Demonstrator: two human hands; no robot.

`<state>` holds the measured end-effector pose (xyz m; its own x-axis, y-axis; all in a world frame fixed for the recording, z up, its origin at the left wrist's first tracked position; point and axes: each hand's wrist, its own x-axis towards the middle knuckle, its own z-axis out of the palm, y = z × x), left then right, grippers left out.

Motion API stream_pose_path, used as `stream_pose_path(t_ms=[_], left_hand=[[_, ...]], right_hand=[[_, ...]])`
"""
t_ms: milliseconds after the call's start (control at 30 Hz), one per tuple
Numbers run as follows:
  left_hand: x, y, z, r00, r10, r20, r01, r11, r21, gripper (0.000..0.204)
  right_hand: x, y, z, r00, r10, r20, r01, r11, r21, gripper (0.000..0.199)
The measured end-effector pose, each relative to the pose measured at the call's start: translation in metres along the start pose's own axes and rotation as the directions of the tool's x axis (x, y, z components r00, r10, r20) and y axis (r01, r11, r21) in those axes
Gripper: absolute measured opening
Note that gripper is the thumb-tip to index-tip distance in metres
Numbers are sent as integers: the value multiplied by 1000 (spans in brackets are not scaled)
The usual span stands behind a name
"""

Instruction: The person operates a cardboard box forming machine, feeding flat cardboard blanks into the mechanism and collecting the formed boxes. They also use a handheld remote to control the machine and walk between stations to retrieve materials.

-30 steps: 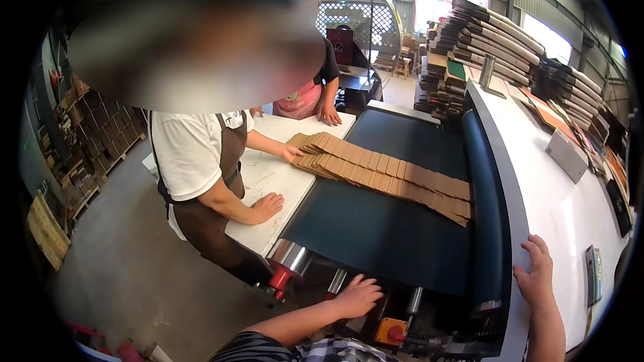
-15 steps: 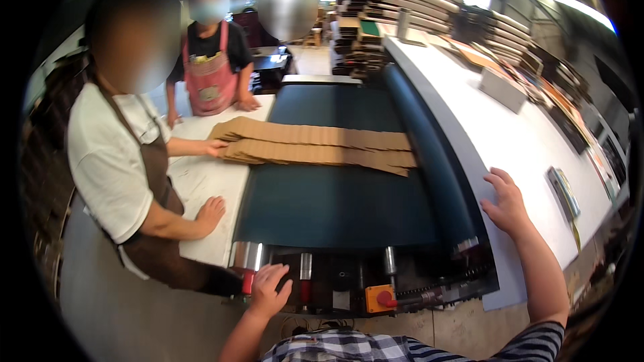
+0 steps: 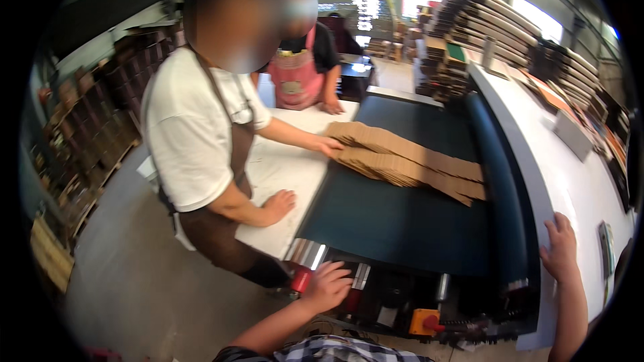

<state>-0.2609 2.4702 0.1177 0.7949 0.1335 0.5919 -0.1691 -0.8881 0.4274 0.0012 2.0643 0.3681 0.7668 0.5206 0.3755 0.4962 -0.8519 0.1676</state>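
My left hand (image 3: 327,288) is at the near end of a belt machine, close to its metal roller ends (image 3: 310,253), fingers spread and holding nothing. On the right, my right hand (image 3: 562,248) rests at the edge of a white tabletop (image 3: 530,141), fingers apart and empty. Between them runs a dark green conveyor belt (image 3: 402,228). Two rows of overlapping brown cardboard pieces (image 3: 409,157) lie across it. A co-worker's hand (image 3: 327,145) touches their left end; that person's other hand (image 3: 276,208) lies on a white side table (image 3: 272,161).
An orange box with a red button (image 3: 426,322) is on the machine's near end. A second person in a pink apron (image 3: 295,80) stands beyond the side table. Stacked boards (image 3: 496,23) rise at the far right. A slim boxed item (image 3: 606,251) lies on the white tabletop.
The view has turned to the left, so the belt, cardboard and people appear farther right. Both my hands stay beside the same parts of the machine and tabletop.
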Motion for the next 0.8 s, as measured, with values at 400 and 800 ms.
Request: stream_pose_path(t_ms=[400, 800], left_hand=[[108, 108, -9, 862, 499, 85, -457, 839, -295, 53], [186, 236, -37, 485, 812, -325, -860, 376, -344, 61]], right_hand=[[-3, 8, -3, 999, -42, -19, 43, 998, 51, 47], [-5, 22, -1, 1000, -11, 27, 10, 999, 52, 45]])
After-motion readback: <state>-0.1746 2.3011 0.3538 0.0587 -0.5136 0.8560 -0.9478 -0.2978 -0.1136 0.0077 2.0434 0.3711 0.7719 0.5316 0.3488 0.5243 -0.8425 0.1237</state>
